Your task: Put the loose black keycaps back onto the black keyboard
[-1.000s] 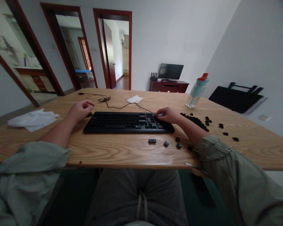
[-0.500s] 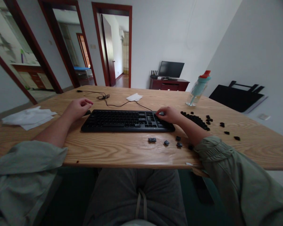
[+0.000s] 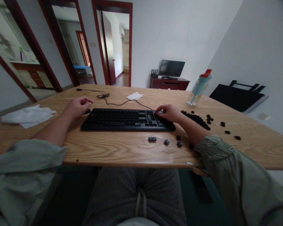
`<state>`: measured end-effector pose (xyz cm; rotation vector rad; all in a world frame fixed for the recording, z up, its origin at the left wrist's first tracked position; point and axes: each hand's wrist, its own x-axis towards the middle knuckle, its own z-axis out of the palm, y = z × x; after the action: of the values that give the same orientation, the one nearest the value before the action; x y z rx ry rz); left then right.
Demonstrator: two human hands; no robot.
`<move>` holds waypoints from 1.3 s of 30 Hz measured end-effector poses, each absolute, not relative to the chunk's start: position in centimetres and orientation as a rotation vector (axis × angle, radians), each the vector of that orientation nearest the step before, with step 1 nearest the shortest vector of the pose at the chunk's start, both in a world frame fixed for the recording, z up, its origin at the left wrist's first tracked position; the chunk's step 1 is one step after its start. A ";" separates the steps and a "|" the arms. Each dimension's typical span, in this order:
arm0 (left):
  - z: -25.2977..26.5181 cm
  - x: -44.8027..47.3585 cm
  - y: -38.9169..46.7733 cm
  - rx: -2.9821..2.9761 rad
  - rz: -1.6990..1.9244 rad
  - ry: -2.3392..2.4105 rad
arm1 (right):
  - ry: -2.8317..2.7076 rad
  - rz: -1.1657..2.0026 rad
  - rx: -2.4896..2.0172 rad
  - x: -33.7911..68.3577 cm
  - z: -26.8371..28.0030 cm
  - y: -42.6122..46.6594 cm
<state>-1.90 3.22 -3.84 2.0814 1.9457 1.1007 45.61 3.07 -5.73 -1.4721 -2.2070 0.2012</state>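
Observation:
A black keyboard [image 3: 118, 121] lies on the wooden table in front of me, with some keys at its right end looking different from the rest. My right hand [image 3: 168, 113] rests on the keyboard's upper right corner, its fingertips pinched together against the keys. Whatever they pinch is too small to name. Off the keyboard's left end, my left hand [image 3: 76, 106] rests with curled fingers. A small dark piece [image 3: 87, 111] shows beneath it, and I cannot tell whether the hand grips it. Loose keycaps [image 3: 166, 142] lie on the near side of the keyboard.
Right of my right hand is a heap of black keycaps [image 3: 197, 121], with several more scattered beyond. A clear bottle with a red lid [image 3: 199, 88] stands behind them. White tissues [image 3: 28, 116] lie at the left, another paper [image 3: 135, 96] at the back near the coiled cable [image 3: 103, 95].
The view has shifted very slightly. Both hands stay in nearly the same places, the right one still at the keyboard's upper right corner.

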 end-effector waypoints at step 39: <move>-3.6 -2.5 3.2 2.092 1.106 1.919 | -2.351 0.007 -1.192 46.9 -5.9 2.1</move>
<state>-2.50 3.18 -3.60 2.0922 1.9190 1.1062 46.94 2.14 -5.86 -1.1922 -2.3506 0.0067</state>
